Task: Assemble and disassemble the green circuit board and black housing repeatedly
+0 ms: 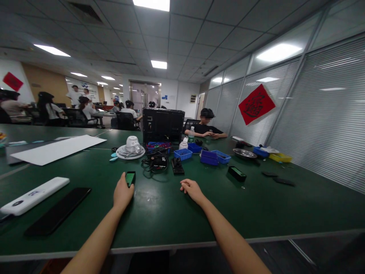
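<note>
My left hand is closed around the side of a small black rectangular casing that stands on the green table. Green shows inside its black rim. To the right, my right hand hovers over or rests on the table with its fingers curled and thumb pressed to them; whether anything is between them I cannot make out. A similar black casing lies farther right, beside a small ring. Beyond my hands are a black device with a stand and a bundle of black cables.
A white fan head, blue bins and a black panel stand farther back. A metal dish and yellow tray are right. Left lie a white power strip and black slab. A person sits opposite.
</note>
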`<state>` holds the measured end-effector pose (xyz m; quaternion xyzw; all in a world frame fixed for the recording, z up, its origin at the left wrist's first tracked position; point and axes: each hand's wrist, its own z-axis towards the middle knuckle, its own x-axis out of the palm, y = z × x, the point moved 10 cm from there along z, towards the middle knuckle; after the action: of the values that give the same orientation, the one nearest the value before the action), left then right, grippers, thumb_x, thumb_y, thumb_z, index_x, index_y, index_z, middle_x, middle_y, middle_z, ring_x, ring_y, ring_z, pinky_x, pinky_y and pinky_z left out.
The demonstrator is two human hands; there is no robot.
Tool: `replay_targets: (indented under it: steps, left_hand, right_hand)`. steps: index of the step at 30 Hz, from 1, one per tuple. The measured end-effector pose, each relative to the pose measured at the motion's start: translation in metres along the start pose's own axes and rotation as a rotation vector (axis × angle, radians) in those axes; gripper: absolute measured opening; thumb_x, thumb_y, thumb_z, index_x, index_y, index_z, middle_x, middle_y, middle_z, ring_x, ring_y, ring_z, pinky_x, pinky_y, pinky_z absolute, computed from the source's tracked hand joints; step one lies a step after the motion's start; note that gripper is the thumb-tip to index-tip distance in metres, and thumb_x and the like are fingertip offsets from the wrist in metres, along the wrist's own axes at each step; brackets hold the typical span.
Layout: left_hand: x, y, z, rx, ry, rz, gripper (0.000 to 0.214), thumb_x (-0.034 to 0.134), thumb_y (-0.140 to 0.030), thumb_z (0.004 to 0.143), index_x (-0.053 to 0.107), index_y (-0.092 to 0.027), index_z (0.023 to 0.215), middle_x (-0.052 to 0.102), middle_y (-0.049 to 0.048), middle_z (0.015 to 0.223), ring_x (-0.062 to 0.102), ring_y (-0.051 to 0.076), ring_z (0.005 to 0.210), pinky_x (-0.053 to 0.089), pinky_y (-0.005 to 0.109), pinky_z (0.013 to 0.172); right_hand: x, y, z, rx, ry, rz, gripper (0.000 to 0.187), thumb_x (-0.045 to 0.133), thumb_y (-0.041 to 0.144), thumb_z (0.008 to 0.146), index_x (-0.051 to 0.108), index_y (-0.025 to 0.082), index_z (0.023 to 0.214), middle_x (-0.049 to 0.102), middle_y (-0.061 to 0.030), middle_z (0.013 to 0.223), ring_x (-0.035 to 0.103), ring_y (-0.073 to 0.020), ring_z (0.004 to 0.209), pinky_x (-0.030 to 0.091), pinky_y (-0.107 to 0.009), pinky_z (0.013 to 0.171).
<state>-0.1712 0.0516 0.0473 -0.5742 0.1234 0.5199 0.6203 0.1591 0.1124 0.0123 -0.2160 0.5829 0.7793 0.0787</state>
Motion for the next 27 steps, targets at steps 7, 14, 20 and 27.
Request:
replay_targets:
  steps: [7, 14, 20, 27]
  left_hand:
    - [-0.021, 0.04, 0.018, -0.123, -0.092, 0.003, 0.067, 0.048, -0.033, 0.076, 0.026, -0.009, 0.134, 0.049, 0.0192, 0.121, 0.05, 0.029, 0.11, 0.043, 0.04, 0.088]
    - [-0.023, 0.037, 0.013, -0.146, -0.095, 0.019, 0.066, 0.047, -0.034, 0.077, 0.026, -0.01, 0.134, 0.051, 0.0181, 0.117, 0.052, 0.029, 0.106, 0.043, 0.038, 0.086]
    - [-0.03, 0.03, 0.007, -0.123, -0.158, 0.101, 0.065, 0.048, -0.034, 0.075, 0.029, -0.009, 0.132, 0.051, 0.018, 0.111, 0.052, 0.029, 0.103, 0.041, 0.037, 0.084]
    - [-0.013, 0.003, -0.007, 0.005, -0.136, 0.2, 0.062, 0.048, -0.031, 0.075, 0.032, -0.013, 0.132, 0.05, 0.014, 0.102, 0.051, 0.025, 0.094, 0.039, 0.035, 0.085]
  right_hand:
    - [-0.001, 0.001, -0.001, 0.002, 0.0, -0.017, 0.024, 0.047, 0.031, 0.078, 0.06, 0.014, 0.088, 0.063, -0.0022, 0.067, 0.051, -0.0098, 0.051, 0.042, -0.023, 0.054]
    - [-0.001, 0.007, -0.002, 0.022, -0.003, -0.042, 0.023, 0.047, 0.029, 0.076, 0.059, 0.013, 0.087, 0.062, -0.0022, 0.066, 0.049, -0.0097, 0.05, 0.041, -0.023, 0.054]
    - [0.0, 0.008, -0.003, 0.034, 0.008, -0.036, 0.024, 0.047, 0.031, 0.076, 0.059, 0.014, 0.087, 0.063, -0.0019, 0.067, 0.051, -0.0102, 0.051, 0.041, -0.024, 0.054]
    - [0.001, -0.001, 0.001, 0.029, 0.002, -0.027, 0.023, 0.048, 0.031, 0.076, 0.059, 0.014, 0.086, 0.063, -0.0017, 0.066, 0.05, -0.01, 0.05, 0.041, -0.023, 0.052]
